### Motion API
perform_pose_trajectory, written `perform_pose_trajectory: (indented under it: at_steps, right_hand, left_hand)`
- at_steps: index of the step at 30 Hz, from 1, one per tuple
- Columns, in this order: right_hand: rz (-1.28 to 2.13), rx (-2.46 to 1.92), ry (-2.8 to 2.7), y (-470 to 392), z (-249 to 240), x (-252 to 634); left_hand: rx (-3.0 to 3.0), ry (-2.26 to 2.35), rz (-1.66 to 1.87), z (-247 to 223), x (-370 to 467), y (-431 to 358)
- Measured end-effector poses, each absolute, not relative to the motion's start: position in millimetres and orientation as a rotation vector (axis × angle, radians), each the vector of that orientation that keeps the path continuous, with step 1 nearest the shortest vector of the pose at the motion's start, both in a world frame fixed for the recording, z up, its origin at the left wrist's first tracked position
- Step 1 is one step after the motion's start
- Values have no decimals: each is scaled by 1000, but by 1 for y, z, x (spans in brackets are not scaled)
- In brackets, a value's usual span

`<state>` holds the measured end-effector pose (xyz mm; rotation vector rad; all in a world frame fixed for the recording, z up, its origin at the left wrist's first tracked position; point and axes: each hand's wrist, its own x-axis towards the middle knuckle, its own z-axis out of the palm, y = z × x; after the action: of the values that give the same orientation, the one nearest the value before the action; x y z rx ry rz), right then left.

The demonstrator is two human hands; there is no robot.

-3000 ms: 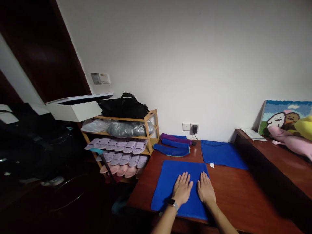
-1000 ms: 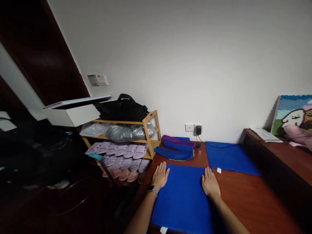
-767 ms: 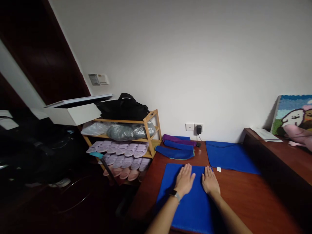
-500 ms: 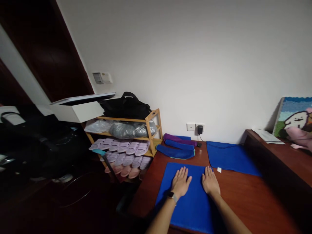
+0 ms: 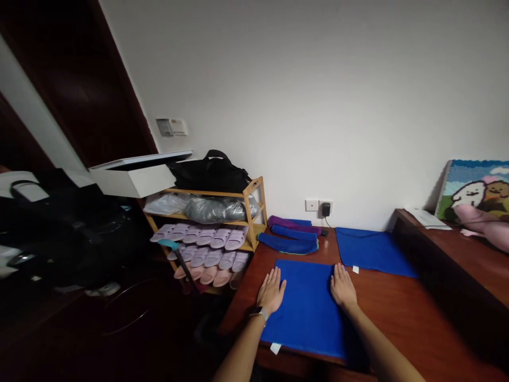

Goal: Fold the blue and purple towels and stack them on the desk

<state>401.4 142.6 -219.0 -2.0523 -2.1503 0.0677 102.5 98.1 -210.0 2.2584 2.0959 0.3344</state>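
A blue cloth (image 5: 304, 307) lies spread flat on the reddish-brown desk (image 5: 401, 318), with a small white tag (image 5: 275, 348) at its near left corner. My left hand (image 5: 272, 291), with a watch on the wrist, rests palm down along the cloth's left edge, fingers outstretched. Along the right edge lies my right hand (image 5: 342, 285), also flat with its fingers extended. Beyond it, a second blue cloth (image 5: 371, 250) is spread near the wall. Folded blue and purple cloths (image 5: 292, 239) lie at the back left of the desk.
Left of the desk stands a wooden rack (image 5: 249, 212) with lilac slippers (image 5: 217, 237), a black bag (image 5: 212, 174) and a white box (image 5: 135, 179). A black plug (image 5: 326, 209) sits in the wall socket. A raised ledge (image 5: 457, 249) bounds the right side.
My left hand has slid left from the cloth's middle to its left edge. My right hand stays at the right edge. The view has shifted slightly.
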Motion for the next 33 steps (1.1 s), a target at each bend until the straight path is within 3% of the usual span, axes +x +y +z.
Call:
perform_pose_trajectory:
  at_steps: [11, 15, 22, 33]
  right_hand:
    - [156, -2089, -2168, 71, -239, 399]
    - [140, -2099, -2184, 72, -235, 398]
    - [101, -2074, -2225, 70, -236, 401]
    - [137, -2084, -2183, 72, -239, 400]
  left_hand:
    - [2221, 2100, 338, -194, 104, 99]
    - [2227, 2157, 435, -186, 144, 86]
    - [2590, 1600, 520, -215, 223, 43]
    - [2249, 2081, 376, -209, 87, 28]
